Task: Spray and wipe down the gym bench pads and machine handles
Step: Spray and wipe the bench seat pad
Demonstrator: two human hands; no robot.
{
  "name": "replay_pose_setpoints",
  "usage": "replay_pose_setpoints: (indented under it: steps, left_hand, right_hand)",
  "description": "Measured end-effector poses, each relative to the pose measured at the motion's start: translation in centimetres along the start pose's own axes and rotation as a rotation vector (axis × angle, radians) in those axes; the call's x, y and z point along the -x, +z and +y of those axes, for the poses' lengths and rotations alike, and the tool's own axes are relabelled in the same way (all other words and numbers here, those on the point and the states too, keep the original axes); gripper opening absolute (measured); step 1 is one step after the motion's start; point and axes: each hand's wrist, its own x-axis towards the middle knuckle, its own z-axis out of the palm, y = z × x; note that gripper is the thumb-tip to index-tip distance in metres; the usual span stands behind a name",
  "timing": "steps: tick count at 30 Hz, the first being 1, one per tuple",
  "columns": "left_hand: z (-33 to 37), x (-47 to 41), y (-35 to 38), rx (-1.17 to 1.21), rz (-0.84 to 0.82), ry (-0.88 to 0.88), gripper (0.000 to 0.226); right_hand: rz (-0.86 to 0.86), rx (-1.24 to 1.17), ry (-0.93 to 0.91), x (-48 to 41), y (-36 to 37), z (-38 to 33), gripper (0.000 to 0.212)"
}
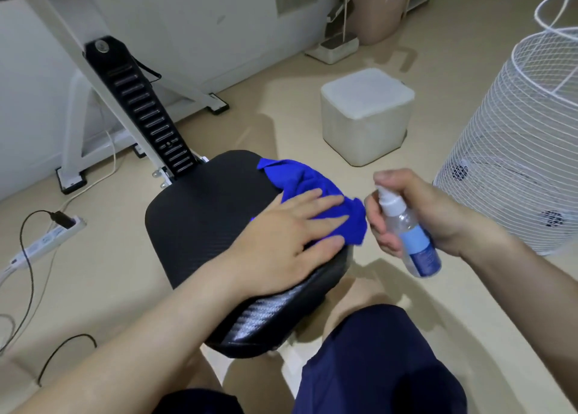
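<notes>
On the black seat pad (200, 213) of the machine, we press our left hand (281, 235) flat, fingers spread and unclenched, over the bunched blue cloth (300, 179) near the pad's right edge. Our right hand (419, 213) wraps the clear spray bottle (409, 235) just beside the pad, one finger on its white pump, nozzle facing the cloth. To wipe well, we judge it best to keep the palm's pressure even and sweep in overlapping passes toward the uncovered left side.
</notes>
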Motion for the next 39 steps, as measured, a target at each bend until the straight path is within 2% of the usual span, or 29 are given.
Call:
replay_pose_setpoints:
  steps: [4,7,11,12,15,16,20,22,23,25,27,29,33,37,39]
  left_hand:
    - [0.4,4.0,0.1,0.118,0.042,0.114,0.038]
    - [0.5,4.1,-0.3,0.199,0.015,0.023,0.042]
    - [-0.9,0.3,-0.5,0.090,-0.004,-0.113,0.054]
    - [-1.4,-0.3,-0.4,0.093,0.000,-0.148,0.051]
    - [-2.4,0.8,-0.5,0.240,0.047,-0.240,0.022]
    - [-2.7,2.0,-0.5,0.275,0.065,-0.244,0.020]
    - [-4.0,6.8,-0.6,0.299,0.143,-0.279,0.035]
    - [-5.0,8.7,-0.3,0.317,0.202,-0.333,0.053]
    - [-5.5,9.5,-0.3,0.366,0.229,-0.381,0.051]
    - [-5.5,10.5,-0.7,0.496,0.343,-0.488,0.030]
    - [-5.2,10.7,-0.9,0.542,0.454,-0.600,0.035]
    - [-4.4,10.5,-1.3,0.539,0.520,-0.686,0.025]
    - [-2.0,10.5,-1.9,0.664,0.578,-0.836,0.056]
    - [-0.9,12.0,-1.8,0.877,0.589,-0.699,0.033]
    - [-0.9,12.8,-1.7,1.006,0.580,-0.685,0.035]
  right_hand:
    - [0.000,0.060,-0.044,0.3,0.3,-0.9,0.057]
    - [-0.031,0.151,-0.047,0.3,1.6,-0.5,0.055]
    - [0.042,0.081,-0.061,1.1,2.3,1.0,0.058]
    - [0.074,0.068,-0.058,1.5,2.5,1.5,0.059]
    - [0.113,0.020,-0.056,3.1,4.6,3.1,0.060]
    - [0.104,0.023,-0.063,3.6,5.9,3.7,0.059]
    - [0.064,0.013,-0.077,4.0,11.6,5.8,0.061]
    - [0.061,-0.014,-0.100,4.0,13.5,6.3,0.057]
    - [0.064,-0.032,-0.102,4.2,14.1,6.3,0.057]
    - [0.070,-0.051,-0.092,4.4,15.0,6.1,0.064]
    - [0.089,-0.029,-0.077,4.4,15.6,6.1,0.073]
    - [0.085,0.005,-0.065,4.4,16.1,6.0,0.069]
    - [0.068,0.117,-0.135,4.1,17.8,6.4,0.060]
    - [0.085,0.075,-0.113,3.8,19.0,5.6,0.064]
    - [0.095,0.095,-0.084,3.7,19.0,4.9,0.067]
